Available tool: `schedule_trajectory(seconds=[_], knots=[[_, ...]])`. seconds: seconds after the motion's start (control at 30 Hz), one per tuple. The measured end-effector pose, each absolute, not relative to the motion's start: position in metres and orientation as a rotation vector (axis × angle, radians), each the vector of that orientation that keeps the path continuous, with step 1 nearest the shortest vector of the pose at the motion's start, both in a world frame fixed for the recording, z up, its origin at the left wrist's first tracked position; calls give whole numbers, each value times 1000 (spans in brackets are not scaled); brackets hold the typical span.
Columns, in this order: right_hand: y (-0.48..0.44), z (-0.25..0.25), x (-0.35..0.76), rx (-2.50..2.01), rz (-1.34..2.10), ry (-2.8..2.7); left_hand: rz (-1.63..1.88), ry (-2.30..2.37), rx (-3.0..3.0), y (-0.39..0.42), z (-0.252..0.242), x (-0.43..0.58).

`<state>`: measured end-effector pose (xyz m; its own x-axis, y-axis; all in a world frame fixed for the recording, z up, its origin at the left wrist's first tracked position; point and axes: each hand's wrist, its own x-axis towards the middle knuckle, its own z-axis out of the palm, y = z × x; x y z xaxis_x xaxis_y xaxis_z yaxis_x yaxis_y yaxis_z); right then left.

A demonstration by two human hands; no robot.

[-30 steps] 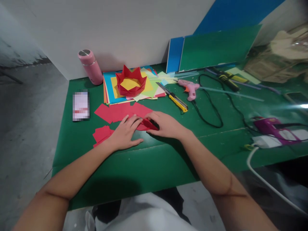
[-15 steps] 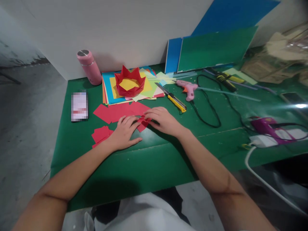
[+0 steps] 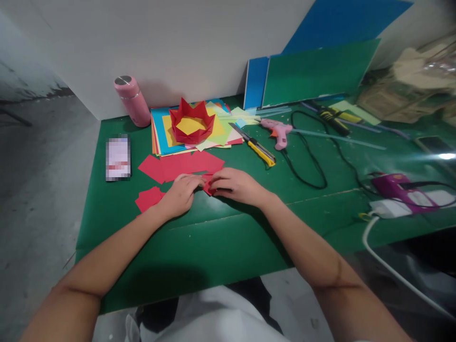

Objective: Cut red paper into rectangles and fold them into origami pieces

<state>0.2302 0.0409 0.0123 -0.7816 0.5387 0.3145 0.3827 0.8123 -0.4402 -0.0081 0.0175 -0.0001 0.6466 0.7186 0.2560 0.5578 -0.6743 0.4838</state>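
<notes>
A small piece of folded red paper [image 3: 209, 184] lies on the green tabletop between my two hands. My left hand [image 3: 183, 192] is closed, with its fingertips gripping the paper's left edge. From the other side, my right hand [image 3: 237, 186] has its curled fingers on the paper, covering part of it. Just beyond the hands lie flat red paper pieces [image 3: 178, 166] in a row. Several small red sheets [image 3: 147, 198] sit by my left wrist. Farther back, a folded red paper ring with pointed tips [image 3: 192, 128] rests on a stack of coloured paper [image 3: 158, 137].
A pink bottle [image 3: 133, 102] and a phone [image 3: 118, 159] stand and lie at left. Right of the paper are a yellow utility knife [image 3: 261, 152], a pink glue gun [image 3: 280, 133] with a black cord, and a power strip [image 3: 386, 209]. Coloured boards [image 3: 320, 73] lean at the back.
Both hands have come slightly nearer to me with the red paper. My left thumb, stretched out before, is now drawn in, and the right fingers are lower over the paper.
</notes>
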Motion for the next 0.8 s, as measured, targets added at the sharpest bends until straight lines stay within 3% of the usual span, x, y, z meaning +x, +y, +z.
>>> schedule_trajectory(seconds=[0.8], knots=[[42, 4, 220, -1041, 721, -2311, 559, 913, 2635, 21, 1, -8]])
